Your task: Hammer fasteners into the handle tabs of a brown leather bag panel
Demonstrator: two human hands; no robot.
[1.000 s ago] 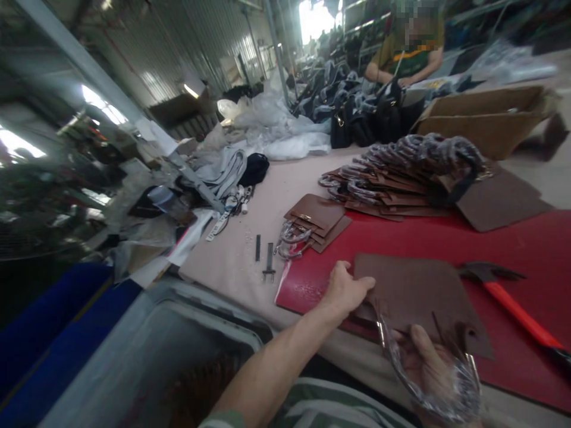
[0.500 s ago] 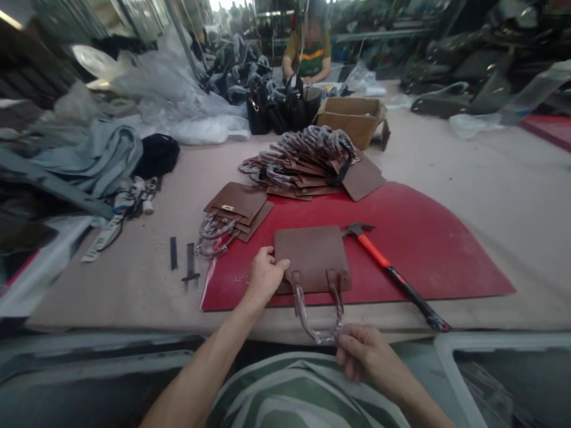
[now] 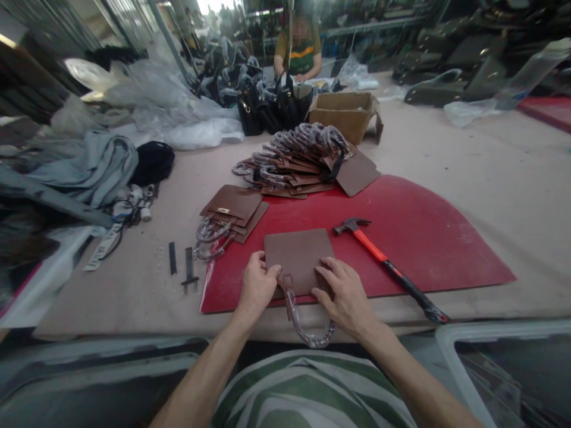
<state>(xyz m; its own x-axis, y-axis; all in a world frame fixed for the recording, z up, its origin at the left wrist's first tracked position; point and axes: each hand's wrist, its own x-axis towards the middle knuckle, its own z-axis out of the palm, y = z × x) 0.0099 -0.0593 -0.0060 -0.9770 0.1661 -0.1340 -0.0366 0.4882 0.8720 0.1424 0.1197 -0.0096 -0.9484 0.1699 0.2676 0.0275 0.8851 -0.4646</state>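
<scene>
Your brown leather panel (image 3: 298, 257) lies flat at the near edge of the red mat (image 3: 423, 238), just below the centre of the frame. Its plastic-wrapped handle (image 3: 307, 333) loops toward you, past the mat's edge and over the bench (image 3: 468, 154) rim.

Your left hand (image 3: 257, 284) has its fingers curled together around the panel's lower left edge, gripping it. Your right hand (image 3: 343, 291) rests on the lower right corner with the fingers spread and pressed down. That pairing looks meant to keep the piece square and stop it sliding on the mat.

The hammer (image 3: 383, 261) lies just right of the panel, head up and orange grip running toward the lower right, close to your right hand. Left of centre, a small stack of panels (image 3: 234, 208) straddles the mat's edge. A far larger pile of panels (image 3: 303, 160) sits above it, fanned out with the handles overlapping.

Two dark metal tools (image 3: 187, 267) lie on the bare bench at lower left. A cardboard box (image 3: 345, 110) stands beyond the pile, and a co-worker (image 3: 300, 50) sits at the top of the frame.
</scene>
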